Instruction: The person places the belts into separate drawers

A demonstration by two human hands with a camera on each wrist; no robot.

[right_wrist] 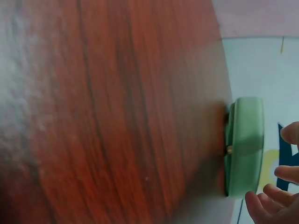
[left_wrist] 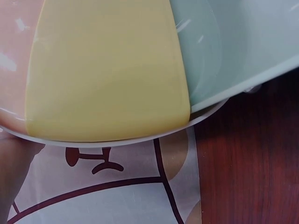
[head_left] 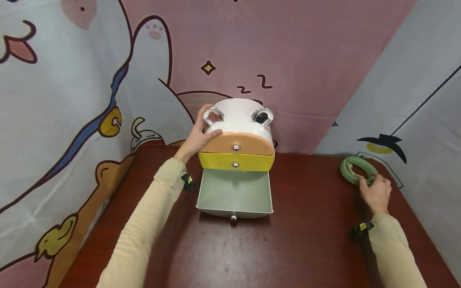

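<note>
A small drawer cabinet with a white top and two chrome ring shapes stands at the back. Its orange drawer and yellow drawer are closed, while the pale green bottom drawer is pulled out with nothing in it. My left hand grips the cabinet's upper left side, thumb over the front edge. At the far right lies a green coiled band. My right hand is at its near right edge; in the right wrist view the fingers are spread beside the coil.
Everything stands on a dark red wooden table. A cartoon-printed cloth hangs right behind the cabinet and along both sides of the table. Silver knobs stick out from the drawer fronts.
</note>
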